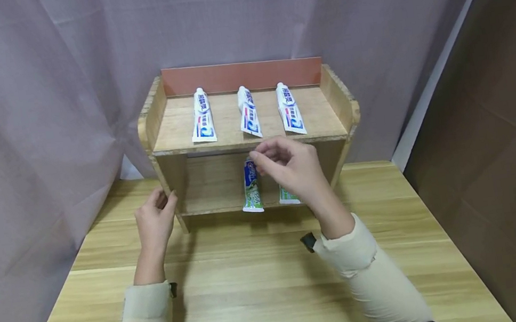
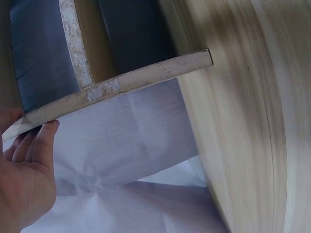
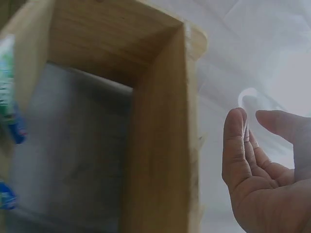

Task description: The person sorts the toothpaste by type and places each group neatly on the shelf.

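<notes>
A two-tier wooden shelf (image 1: pixel 212 185) stands on the table. My left hand (image 1: pixel 156 222) grips the edge of its left side panel (image 2: pixel 136 75), thumb on one face and fingers on the other. My right hand (image 1: pixel 295 170) hovers in front of the shelf, fingers loosely bent and thumb apart; nothing lies between them in the right wrist view. On the upper tier lie three white and blue toothpaste tubes, left (image 1: pixel 202 117), middle (image 1: pixel 249 112) and right (image 1: pixel 290 108), caps to the back. Below lie a blue and green toothpaste tube (image 1: pixel 251 186) and another green one (image 1: pixel 288 196), mostly hidden behind my right hand.
A reddish-brown board (image 1: pixel 243 76) closes the back of the upper tier. Grey cloth (image 1: pixel 41 128) hangs behind and left of the wooden table (image 1: pixel 235 292). A brown panel (image 1: pixel 489 116) rises along the right side.
</notes>
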Action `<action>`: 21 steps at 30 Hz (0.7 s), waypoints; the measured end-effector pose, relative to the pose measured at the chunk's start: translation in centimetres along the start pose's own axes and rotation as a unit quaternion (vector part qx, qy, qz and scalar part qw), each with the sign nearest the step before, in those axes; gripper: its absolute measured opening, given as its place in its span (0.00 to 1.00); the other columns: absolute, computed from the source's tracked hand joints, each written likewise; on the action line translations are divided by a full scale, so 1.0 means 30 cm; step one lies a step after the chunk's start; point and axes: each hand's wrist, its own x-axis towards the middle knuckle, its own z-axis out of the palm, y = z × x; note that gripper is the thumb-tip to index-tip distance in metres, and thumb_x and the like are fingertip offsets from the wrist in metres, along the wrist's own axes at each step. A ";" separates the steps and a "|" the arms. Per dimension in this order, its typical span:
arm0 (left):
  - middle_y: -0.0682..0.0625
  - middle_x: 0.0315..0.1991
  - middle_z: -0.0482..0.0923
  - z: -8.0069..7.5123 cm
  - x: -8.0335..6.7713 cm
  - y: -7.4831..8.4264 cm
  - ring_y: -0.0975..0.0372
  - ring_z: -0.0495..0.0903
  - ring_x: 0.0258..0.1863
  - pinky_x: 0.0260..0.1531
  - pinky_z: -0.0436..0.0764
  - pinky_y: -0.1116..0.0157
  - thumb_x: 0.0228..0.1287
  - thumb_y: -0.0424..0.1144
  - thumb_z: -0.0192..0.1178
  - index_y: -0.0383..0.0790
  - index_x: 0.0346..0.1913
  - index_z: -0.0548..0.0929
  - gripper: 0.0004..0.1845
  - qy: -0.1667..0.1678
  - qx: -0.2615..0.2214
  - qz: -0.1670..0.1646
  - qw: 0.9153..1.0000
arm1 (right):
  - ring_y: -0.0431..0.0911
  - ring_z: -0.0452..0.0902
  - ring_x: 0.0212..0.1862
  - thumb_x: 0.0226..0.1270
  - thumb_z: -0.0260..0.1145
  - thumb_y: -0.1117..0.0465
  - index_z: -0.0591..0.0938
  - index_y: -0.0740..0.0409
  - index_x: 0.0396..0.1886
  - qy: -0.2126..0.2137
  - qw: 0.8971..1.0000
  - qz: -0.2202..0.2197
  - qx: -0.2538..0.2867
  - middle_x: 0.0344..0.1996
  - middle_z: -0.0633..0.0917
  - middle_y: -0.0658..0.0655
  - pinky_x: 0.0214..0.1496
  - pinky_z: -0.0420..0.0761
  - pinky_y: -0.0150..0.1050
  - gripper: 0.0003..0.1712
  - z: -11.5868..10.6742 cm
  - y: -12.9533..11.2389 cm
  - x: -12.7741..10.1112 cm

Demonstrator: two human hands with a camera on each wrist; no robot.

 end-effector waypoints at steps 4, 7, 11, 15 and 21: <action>0.39 0.46 0.86 0.004 0.000 -0.001 0.50 0.87 0.47 0.48 0.87 0.59 0.68 0.40 0.65 0.37 0.49 0.87 0.12 0.001 0.000 0.001 1.000 | 0.47 0.83 0.26 0.65 0.71 0.69 0.85 0.65 0.37 0.020 1.000 0.021 0.008 0.27 0.87 0.62 0.25 0.84 0.29 0.04 -0.022 0.029 -0.109; 0.39 0.45 0.87 0.006 0.002 -0.002 0.49 0.87 0.46 0.47 0.87 0.58 0.68 0.39 0.65 0.36 0.48 0.87 0.12 0.004 0.002 0.008 1.000 | 0.43 0.82 0.24 0.64 0.70 0.73 0.84 0.69 0.37 0.028 0.999 0.041 0.015 0.26 0.86 0.65 0.22 0.81 0.27 0.03 -0.036 0.030 -0.186; 0.39 0.44 0.87 0.008 0.004 -0.002 0.49 0.88 0.45 0.46 0.88 0.57 0.68 0.40 0.65 0.36 0.47 0.87 0.11 0.010 0.007 0.017 1.000 | 0.40 0.81 0.24 0.65 0.68 0.74 0.83 0.71 0.36 0.040 0.998 0.052 0.022 0.26 0.85 0.66 0.22 0.81 0.26 0.03 -0.052 0.050 -0.274; 0.39 0.44 0.87 0.008 0.005 0.000 0.48 0.88 0.44 0.45 0.88 0.57 0.68 0.38 0.65 0.35 0.47 0.87 0.11 0.007 0.005 0.024 1.000 | 0.44 0.83 0.25 0.66 0.67 0.74 0.84 0.71 0.37 0.046 0.996 0.074 -0.001 0.26 0.86 0.66 0.25 0.84 0.28 0.02 -0.075 0.093 -0.352; 0.37 0.45 0.86 -0.001 0.004 0.001 0.48 0.87 0.46 0.46 0.88 0.58 0.69 0.39 0.64 0.34 0.49 0.86 0.13 -0.007 0.009 0.023 1.000 | 0.46 0.85 0.32 0.70 0.68 0.65 0.85 0.65 0.41 0.023 0.988 0.126 -0.082 0.31 0.88 0.58 0.31 0.88 0.32 0.06 -0.110 0.233 -0.473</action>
